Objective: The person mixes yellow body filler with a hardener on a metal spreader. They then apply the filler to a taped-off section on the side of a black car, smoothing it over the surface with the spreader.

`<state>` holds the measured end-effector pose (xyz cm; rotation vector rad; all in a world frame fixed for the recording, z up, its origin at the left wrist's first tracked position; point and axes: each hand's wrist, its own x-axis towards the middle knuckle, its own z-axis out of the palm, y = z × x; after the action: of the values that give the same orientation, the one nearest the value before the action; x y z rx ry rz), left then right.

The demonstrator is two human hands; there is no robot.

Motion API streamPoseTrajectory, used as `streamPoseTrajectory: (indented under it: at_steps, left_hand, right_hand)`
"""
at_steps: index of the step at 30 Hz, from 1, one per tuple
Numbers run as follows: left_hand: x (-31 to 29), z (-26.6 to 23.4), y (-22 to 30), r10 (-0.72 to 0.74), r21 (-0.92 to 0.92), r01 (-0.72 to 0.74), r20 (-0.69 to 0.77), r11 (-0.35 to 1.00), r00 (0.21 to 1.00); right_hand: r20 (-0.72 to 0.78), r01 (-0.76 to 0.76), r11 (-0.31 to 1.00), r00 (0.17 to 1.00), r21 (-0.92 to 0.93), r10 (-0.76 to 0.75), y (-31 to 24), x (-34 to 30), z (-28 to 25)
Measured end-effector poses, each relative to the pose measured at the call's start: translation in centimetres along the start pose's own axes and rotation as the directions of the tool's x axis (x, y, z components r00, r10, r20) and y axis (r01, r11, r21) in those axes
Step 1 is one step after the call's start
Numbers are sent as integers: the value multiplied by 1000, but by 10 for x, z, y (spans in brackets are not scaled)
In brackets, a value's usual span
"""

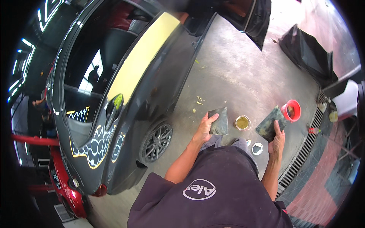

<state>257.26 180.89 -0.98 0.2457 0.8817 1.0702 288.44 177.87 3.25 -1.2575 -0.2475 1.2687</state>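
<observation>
Head camera view: a worker in a dark shirt [213, 178] stands beside a gray car [169, 70], a flat board in each hand. At left, the left hand [204, 128] is closed around the near edge of a gray-green board [220, 122], thumb across its face; the other fingers are mostly hidden behind. The right hand [278, 141] grips a darker, smeared board [267, 128] by its lower right side, one digit laid along the face; how the rest curl underneath cannot be told.

Between the boards, a tub [242, 130] of yellowish material sits on the concrete floor [213, 81]. A red bucket [298, 108] stands beyond the darker board, which covers part of its rim; its contents are hard to make out. Near the right wrist lies a white-rimmed disc [257, 148]. The shirt hides most of the legs, and the car's far end is cut off.
</observation>
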Motion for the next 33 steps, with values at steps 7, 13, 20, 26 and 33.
streamPoseTrajectory:
  at_steps: [7,13,20,26,33]
  left_hand:
    - [-47,13,-10,30,16,-32,100,999,995]
    - [-87,1,-7,112,267,-158,182,951,977]
    - [-148,-93,51,346,236,-319,-83,918,935]
    - [-249,-234,131,499,363,-388,-295,847,815]
    - [-319,-313,223,554,426,-383,-421,820,718]
  right_hand:
    - [330,-134,990,933,-47,142,2,23,33]
    - [543,-212,926,760,-314,358,47,-13,126]
    - [653,-147,810,519,-568,552,155,-73,225]
    - [712,276,748,607,-604,352,312,-115,332]
    - [714,584,589,700,-559,-16,406,-116,495]
